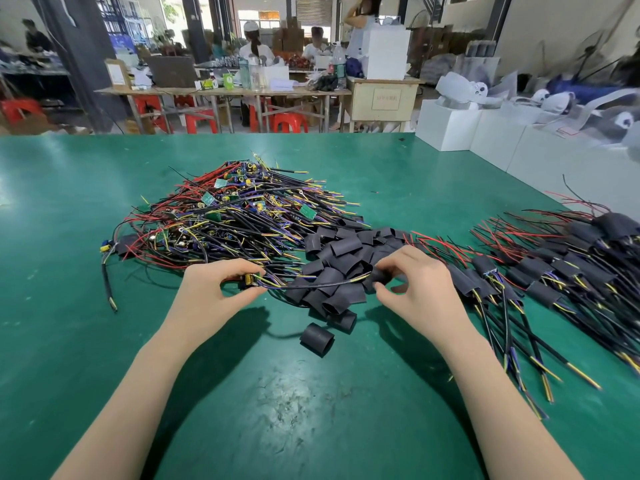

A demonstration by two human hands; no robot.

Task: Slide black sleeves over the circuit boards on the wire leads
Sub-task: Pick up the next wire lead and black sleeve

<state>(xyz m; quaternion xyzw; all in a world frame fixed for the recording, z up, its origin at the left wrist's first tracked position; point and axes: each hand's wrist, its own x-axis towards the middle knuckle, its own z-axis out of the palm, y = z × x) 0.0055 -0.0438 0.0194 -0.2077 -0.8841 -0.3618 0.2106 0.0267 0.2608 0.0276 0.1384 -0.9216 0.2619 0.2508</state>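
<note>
Your left hand point(221, 289) pinches a circuit board point(250, 280) at one end of a black lead point(311, 285); your right hand point(412, 282) grips what looks like a black sleeve point(378, 278) at the other end. Loose sleeves point(339, 265) lie between on the green desk point(69, 202), a tangled pile of bare boards point(235, 216) behind, sleeved leads point(554, 271) to the right.

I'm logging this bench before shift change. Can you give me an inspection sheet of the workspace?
Surface: green mat, worn patch near front edge.
Job's things: unsleeved boards pile at left; loose sleeves at centre; sleeved leads at right.
Clutter: one sleeve apart from the heap.
Grippers: left hand pinches a board; right hand pinches a sleeve at the lead's tips.
Cables: held lead spans both hands.
Surroundings: white boxes, far tables, red stools, seated people.
</note>
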